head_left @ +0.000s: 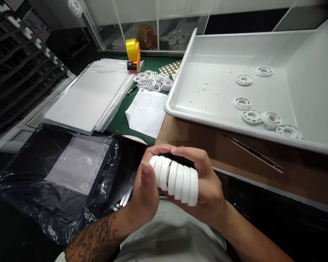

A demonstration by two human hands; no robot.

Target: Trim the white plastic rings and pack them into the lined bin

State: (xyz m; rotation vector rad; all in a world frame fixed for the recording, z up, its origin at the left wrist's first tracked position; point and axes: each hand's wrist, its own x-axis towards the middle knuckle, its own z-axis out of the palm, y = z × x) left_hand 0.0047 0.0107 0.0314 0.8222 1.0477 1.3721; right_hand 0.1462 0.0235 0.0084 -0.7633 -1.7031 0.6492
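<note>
A row of several white plastic rings (177, 180), pressed side by side like a roll, lies between my two hands in front of my body. My left hand (147, 193) closes round the left end, its thumb against the last ring. At the other end my right hand (207, 182) wraps the stack, and its fingertips meet those of the left hand above the rings. A narrow gap shows near the stack's middle. Several more white rings (244, 80), with cut-outs in their faces, lie flat in the big white tray (207, 112) at the right.
Beyond my hands, a pile of white rings (153, 80) sits by a gridded paper sheet (147, 111), a sticker sheet (170, 68) and a yellow tape dispenser (133, 54). Stacked white sheets (84, 94) lie at left. A black plastic-lined box (24, 182) stands near my left arm.
</note>
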